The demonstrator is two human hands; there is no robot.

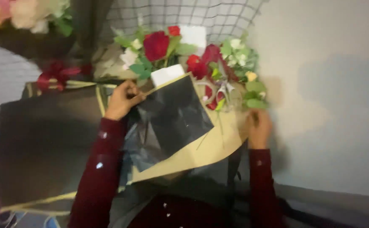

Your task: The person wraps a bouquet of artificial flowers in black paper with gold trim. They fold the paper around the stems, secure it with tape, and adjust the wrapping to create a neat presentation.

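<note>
A bouquet (193, 59) of red roses, white flowers and green leaves lies on a sheet of tan wrapping paper (210, 147), with a black sheet (176, 114) folded over its stems. My left hand (121, 99) pinches the upper left corner of the black sheet near a white foam block (166, 74). My right hand (258, 126) grips the right edge of the tan paper just below the green leaves. Both sleeves are dark red.
A large black sheet with pale gold edging (41, 143) spreads to the left. A red ribbon bow (56, 74) lies at its top. Another bunch of pale flowers (28, 14) sits at the upper left. A wire grid (193, 14) stands behind, a pale wall (332, 84) right.
</note>
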